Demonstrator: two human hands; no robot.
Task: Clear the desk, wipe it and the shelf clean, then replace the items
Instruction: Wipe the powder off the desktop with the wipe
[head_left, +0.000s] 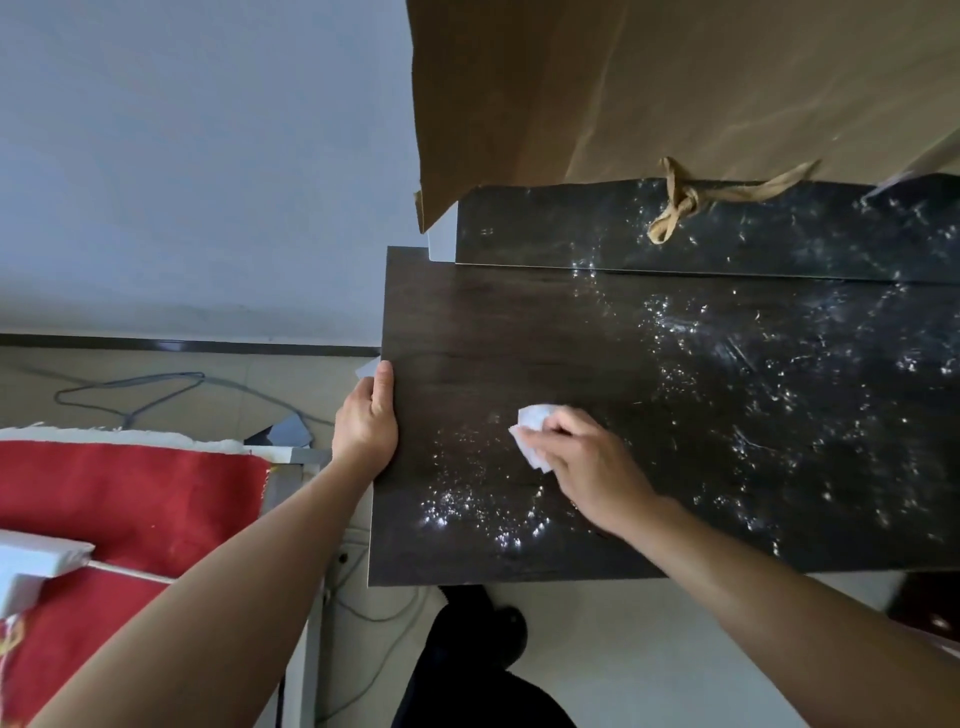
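The dark wood desk (519, 322) fills the right half of the view, its top speckled with shining droplets. My right hand (582, 457) presses a crumpled white tissue (532, 428) onto the desk near its left front part. My left hand (366, 421) grips the desk's left edge, thumb on top, with a scrap of white paper showing behind the fingers. A raised dark shelf (753, 244) runs along the back of the desk, also wet. A brown paper bag (675, 88) with a knotted cord handle (675, 208) hangs over the shelf.
To the left stands a bed with a red cloth (130, 499) and white boxes (36, 561). Grey cables (135, 395) lie on the tiled floor by the wall. My dark-clothed legs (467, 660) are under the desk's front edge.
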